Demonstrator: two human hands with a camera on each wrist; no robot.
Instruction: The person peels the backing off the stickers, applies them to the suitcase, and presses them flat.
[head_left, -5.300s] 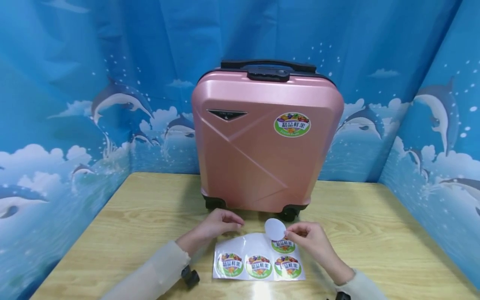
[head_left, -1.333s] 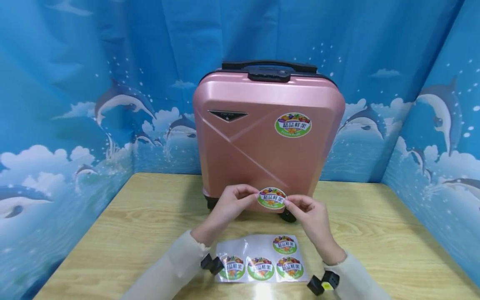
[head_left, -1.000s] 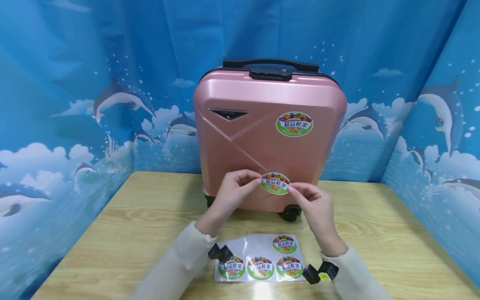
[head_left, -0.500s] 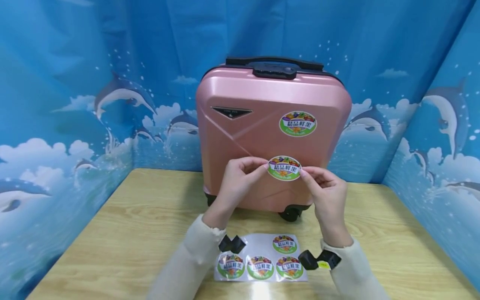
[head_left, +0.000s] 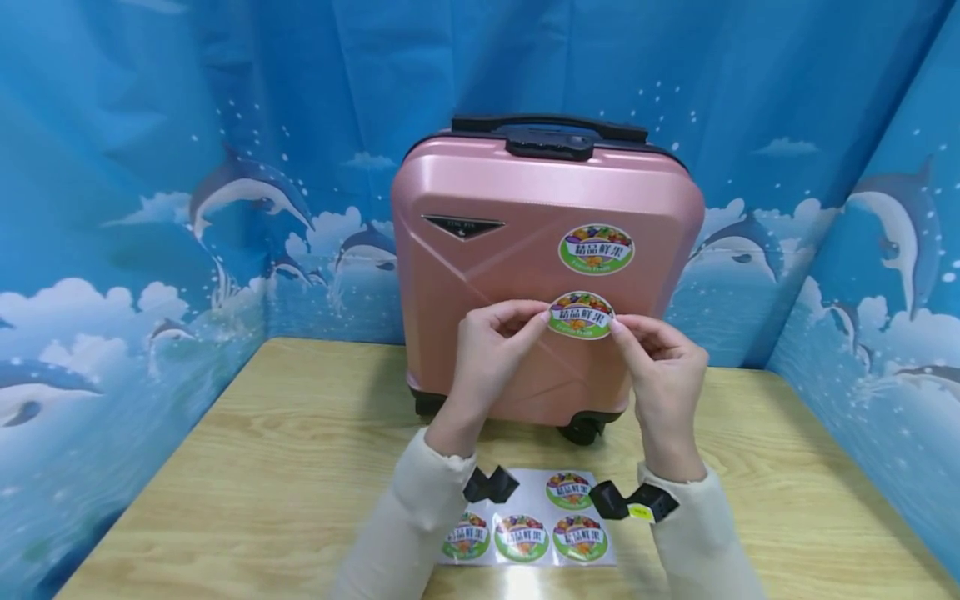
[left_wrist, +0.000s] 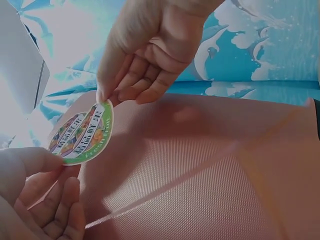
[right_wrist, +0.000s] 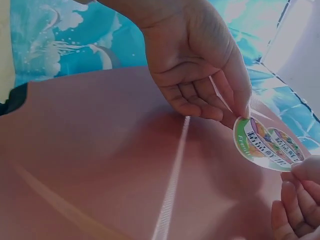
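Observation:
Both hands hold one oval fruit sticker [head_left: 582, 315], printed side toward the head camera, in front of a pink suitcase [head_left: 450, 333]. My left hand [head_left: 491, 350] pinches its left edge and my right hand [head_left: 667, 375] its right edge, each between thumb and finger. A second, matching sticker [head_left: 596, 249] is on the suitcase just above. In the left wrist view the left hand [left_wrist: 40, 195] is at lower left and the right hand [left_wrist: 150, 55] at top. Whether the held sticker [right_wrist: 255, 150] touches the suitcase, I cannot tell.
A sheet of stickers [head_left: 525, 500] lies on the wooden table [head_left: 300, 450], partly behind the sleeves and black wrist devices [head_left: 633, 502]. The suitcase stands upright, its black handle [head_left: 551, 129] on top. A blue dolphin curtain [head_left: 225, 125] hangs behind and at the sides.
At first only the right hand held the sticker, white back showing, over the sheet. Then the left hand pinched it too, and both hands have raised it up the suitcase front.

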